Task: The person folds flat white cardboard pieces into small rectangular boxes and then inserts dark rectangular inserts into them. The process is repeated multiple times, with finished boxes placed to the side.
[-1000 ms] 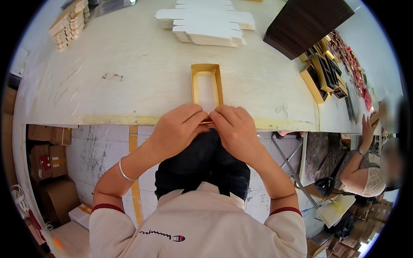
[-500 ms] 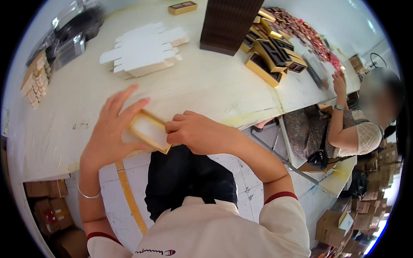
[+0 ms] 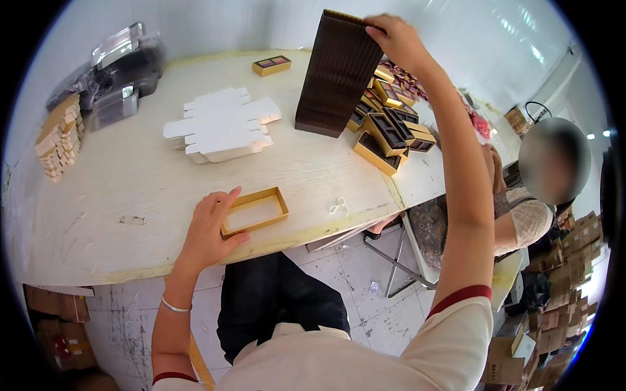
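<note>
An empty gold-rimmed rectangular box (image 3: 272, 218) with a white inside lies on the table near its front edge. My left hand (image 3: 212, 227) grips its left end, thumb on the near side and fingers on the far side. A tall dark brown stack of ribbed, thin pieces (image 3: 336, 81), which look like nested box inserts, stands farther back. My right hand (image 3: 396, 40) reaches up to its top right edge, thumb and fingers closed on the upper pieces. How many pieces it pinches is hidden.
Several gold boxes with dark inserts (image 3: 385, 133) are heaped right of the stack. Flat white cartons (image 3: 228, 124) lie left of it. One filled gold box (image 3: 272, 65) sits at the back. A thin white string (image 3: 338, 206) lies near the front edge. A co-worker (image 3: 521, 215) sits at right.
My right hand has let go of the gold box and risen to the stack's top. The box, still in my left hand, now lies on the table, farther right.
</note>
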{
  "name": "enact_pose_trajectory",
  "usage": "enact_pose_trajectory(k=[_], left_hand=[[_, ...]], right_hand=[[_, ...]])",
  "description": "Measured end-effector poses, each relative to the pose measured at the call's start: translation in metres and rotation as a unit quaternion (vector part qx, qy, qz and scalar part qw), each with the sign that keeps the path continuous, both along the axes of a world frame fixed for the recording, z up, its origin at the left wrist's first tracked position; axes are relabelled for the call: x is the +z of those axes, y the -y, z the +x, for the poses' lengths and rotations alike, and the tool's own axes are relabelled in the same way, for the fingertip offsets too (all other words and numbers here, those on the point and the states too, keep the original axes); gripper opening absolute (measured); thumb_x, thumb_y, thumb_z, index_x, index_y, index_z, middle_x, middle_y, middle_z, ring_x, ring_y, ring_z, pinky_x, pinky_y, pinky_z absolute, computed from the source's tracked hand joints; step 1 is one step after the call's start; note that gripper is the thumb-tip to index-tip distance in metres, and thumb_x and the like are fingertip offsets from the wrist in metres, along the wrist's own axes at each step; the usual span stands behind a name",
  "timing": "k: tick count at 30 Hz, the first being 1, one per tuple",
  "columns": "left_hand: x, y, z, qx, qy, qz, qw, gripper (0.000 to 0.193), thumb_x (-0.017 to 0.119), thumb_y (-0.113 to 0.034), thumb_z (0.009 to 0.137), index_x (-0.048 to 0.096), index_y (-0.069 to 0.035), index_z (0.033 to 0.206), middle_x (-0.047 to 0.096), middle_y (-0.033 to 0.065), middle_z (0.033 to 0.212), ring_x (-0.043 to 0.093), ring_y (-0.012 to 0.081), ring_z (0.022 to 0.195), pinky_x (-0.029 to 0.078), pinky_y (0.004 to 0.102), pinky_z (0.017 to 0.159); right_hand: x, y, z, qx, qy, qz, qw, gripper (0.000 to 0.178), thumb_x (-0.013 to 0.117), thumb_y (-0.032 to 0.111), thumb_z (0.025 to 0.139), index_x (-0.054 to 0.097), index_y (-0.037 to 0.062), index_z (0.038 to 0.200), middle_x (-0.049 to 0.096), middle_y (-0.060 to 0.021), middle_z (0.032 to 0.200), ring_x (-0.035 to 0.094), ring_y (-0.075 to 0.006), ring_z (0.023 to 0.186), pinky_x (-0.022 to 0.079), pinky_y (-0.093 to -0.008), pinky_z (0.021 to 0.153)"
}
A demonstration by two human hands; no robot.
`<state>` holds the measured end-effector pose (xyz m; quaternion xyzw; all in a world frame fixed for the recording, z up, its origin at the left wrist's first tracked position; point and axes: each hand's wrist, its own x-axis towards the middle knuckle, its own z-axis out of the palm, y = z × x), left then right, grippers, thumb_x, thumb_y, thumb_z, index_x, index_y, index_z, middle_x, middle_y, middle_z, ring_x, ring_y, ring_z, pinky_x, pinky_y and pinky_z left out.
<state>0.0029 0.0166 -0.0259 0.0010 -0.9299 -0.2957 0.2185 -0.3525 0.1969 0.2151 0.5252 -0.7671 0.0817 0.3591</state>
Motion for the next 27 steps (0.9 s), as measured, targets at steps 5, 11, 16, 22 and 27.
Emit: enact_pose_trajectory(k=[5, 11, 16, 22, 27], left_hand=[[-0.005, 0.005, 0.002, 0.0, -0.033, 0.033, 0.999, 0.072, 0.079, -0.023, 0.069, 0.048, -0.008, 0.132, 0.054, 0.0124, 0.115, 0.05, 0.0324, 0.109, 0.039, 0.0411, 0.097], [-0.006, 0.005, -0.001, -0.001, -0.063, 0.002, 0.998, 0.071, 0.079, -0.024, 0.068, 0.049, -0.009, 0.131, 0.056, 0.0108, 0.119, 0.05, 0.0312, 0.11, 0.036, 0.0428, 0.098], [-0.004, 0.006, 0.002, 0.024, -0.057, -0.024, 0.998, 0.075, 0.08, -0.025, 0.066, 0.048, -0.01, 0.132, 0.056, 0.0084, 0.121, 0.048, 0.0305, 0.112, 0.036, 0.0435, 0.098], [-0.004, 0.003, 0.003, -0.019, -0.042, 0.058, 0.997, 0.08, 0.08, -0.017, 0.065, 0.044, -0.013, 0.136, 0.055, 0.008, 0.122, 0.047, 0.0309, 0.113, 0.044, 0.0407, 0.095], [-0.005, 0.004, 0.004, -0.034, -0.039, 0.071, 0.996, 0.085, 0.082, -0.019, 0.062, 0.043, -0.016, 0.138, 0.053, 0.008, 0.122, 0.047, 0.03, 0.114, 0.046, 0.0402, 0.094]], right_hand=[[0.016, 0.016, -0.016, -0.077, 0.1, 0.084, 0.988, 0.022, 0.067, 0.023, 0.082, 0.069, 0.0069, 0.097, 0.068, -0.0115, 0.096, 0.063, -0.0311, 0.089, 0.048, -0.0408, 0.083], [0.04, 0.006, -0.011, -0.061, 0.195, 0.005, 0.979, 0.032, 0.074, 0.029, 0.08, 0.069, 0.0051, 0.099, 0.067, -0.0116, 0.091, 0.063, -0.0248, 0.084, 0.048, -0.0356, 0.079], [0.05, 0.004, 0.06, 0.193, 0.315, -0.208, 0.906, 0.036, 0.054, 0.034, 0.097, 0.062, 0.0019, 0.111, 0.067, -0.0041, 0.093, 0.059, -0.0138, 0.086, 0.046, -0.0306, 0.084], [-0.093, -0.018, 0.184, 0.077, 0.615, 0.011, 0.785, 0.039, 0.056, 0.028, 0.092, 0.058, -0.0004, 0.118, 0.059, -0.009, 0.117, 0.054, -0.018, 0.111, 0.042, -0.033, 0.099], [-0.152, 0.012, 0.181, -0.09, 0.86, 0.121, 0.487, 0.038, 0.061, 0.028, 0.089, 0.057, 0.002, 0.117, 0.061, -0.0054, 0.107, 0.059, -0.0101, 0.094, 0.051, -0.0234, 0.077]])
